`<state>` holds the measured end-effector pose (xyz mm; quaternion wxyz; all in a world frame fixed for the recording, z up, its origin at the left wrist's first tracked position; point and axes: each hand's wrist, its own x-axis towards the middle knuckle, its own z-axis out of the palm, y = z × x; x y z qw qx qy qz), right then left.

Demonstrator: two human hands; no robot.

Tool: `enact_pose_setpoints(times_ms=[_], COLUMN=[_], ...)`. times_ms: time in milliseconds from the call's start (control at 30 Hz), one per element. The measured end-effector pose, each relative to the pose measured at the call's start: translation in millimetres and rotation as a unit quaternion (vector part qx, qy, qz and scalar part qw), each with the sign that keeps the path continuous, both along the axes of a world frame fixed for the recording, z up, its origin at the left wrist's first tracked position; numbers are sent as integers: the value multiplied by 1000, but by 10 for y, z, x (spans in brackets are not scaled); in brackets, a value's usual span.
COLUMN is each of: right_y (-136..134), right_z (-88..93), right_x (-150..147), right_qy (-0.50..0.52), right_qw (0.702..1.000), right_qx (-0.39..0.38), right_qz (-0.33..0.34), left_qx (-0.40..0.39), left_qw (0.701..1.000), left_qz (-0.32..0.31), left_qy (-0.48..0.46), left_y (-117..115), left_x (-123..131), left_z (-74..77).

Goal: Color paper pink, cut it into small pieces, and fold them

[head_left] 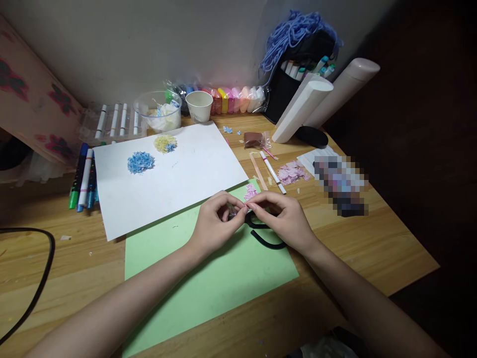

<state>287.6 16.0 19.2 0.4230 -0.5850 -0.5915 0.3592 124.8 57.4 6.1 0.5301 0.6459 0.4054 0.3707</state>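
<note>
My left hand (214, 221) and my right hand (288, 219) meet above the green sheet (179, 298), thumbs and index fingers pinched together. Whatever sits between the fingertips is too small and covered to name. Under my right hand lie scissors (266, 243) with black handles, their blades mostly hidden by the hands. Just beyond the fingertips is a small pile of pink-and-white scraps (251, 191). A white sheet (186, 184) overlaps the green one and bears a blue crumpled-scrap cluster (140, 162) and a yellow one (165, 143) with some blue.
Right of the sheets lie a white marker (273, 172), a wooden stick (258, 170) and pink shreds (292, 172). Along the wall stand a paper cup (199, 107), a clear bowl (159, 117), packs of coloured clay (231, 100) and a black pen holder (278, 97). A black cable (50, 258) curves at left.
</note>
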Motion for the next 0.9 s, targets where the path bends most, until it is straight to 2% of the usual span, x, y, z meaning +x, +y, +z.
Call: enact_pose_setpoints(times_ms=[567, 900], right_y=[-10, 87], right_z=[1, -36], right_x=[-30, 49], right_qy=[-48, 67], right_qw=[999, 994], right_qx=[24, -20], right_qz=[3, -83], left_qx=[14, 21], left_qw=[1000, 999], left_qz=[-4, -5], left_qy=[27, 23], left_y=[14, 6], left_x=[3, -5], left_z=[-17, -9])
